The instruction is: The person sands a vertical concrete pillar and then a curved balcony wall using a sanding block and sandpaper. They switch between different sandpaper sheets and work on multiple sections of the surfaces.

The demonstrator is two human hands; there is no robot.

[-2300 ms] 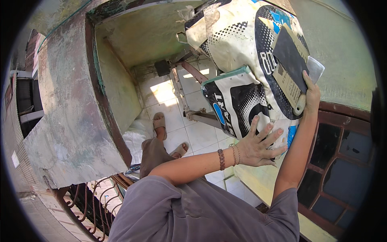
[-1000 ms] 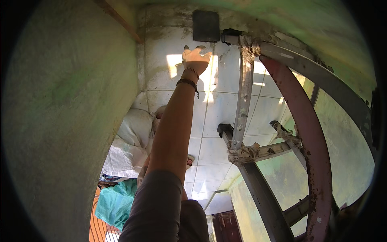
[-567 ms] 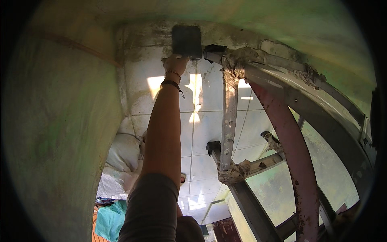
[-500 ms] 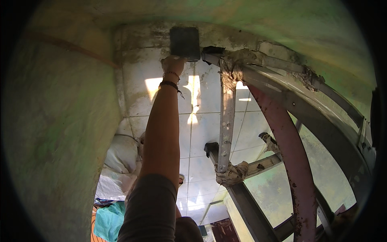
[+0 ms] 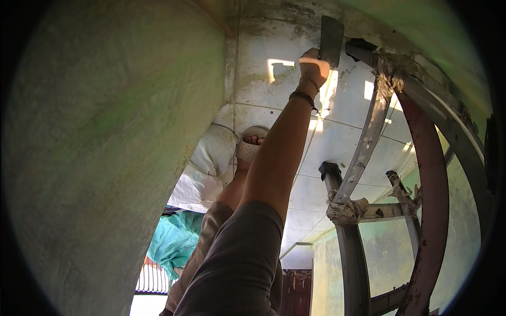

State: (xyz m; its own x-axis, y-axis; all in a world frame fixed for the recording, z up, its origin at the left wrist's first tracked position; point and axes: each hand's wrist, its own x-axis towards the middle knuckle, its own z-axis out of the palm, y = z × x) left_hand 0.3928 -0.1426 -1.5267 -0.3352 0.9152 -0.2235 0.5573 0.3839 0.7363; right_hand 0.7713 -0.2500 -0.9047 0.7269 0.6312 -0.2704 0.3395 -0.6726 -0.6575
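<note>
My left hand [image 5: 314, 68] is closed around the lower end of a flat, dark rectangular plate [image 5: 330, 41]. The plate is held above the white floor tiles near the far wall, turned partly side-on, and its exact kind I cannot make out. A thin bracelet and a dark band circle my left wrist. To the right of the plate, a black-capped foot of a metal frame [image 5: 369, 131] comes close to it, apart from my hand. My right hand is nowhere in the picture.
The metal frame has rag-wrapped joints and a rusty reddish curved part [image 5: 429, 184]. A green wall [image 5: 116, 131] runs along the left. My sandalled foot [image 5: 250, 142] stands beside a white sack [image 5: 205, 168]. Behind is a teal plastic sheet [image 5: 176, 239]; sunlight patches the tiles [image 5: 263, 89].
The view has swung, so the scene sits farther right and tilts. The plate, broad-faced before, now looks narrower and slanted, still in my left hand. My sandalled foot shows more fully.
</note>
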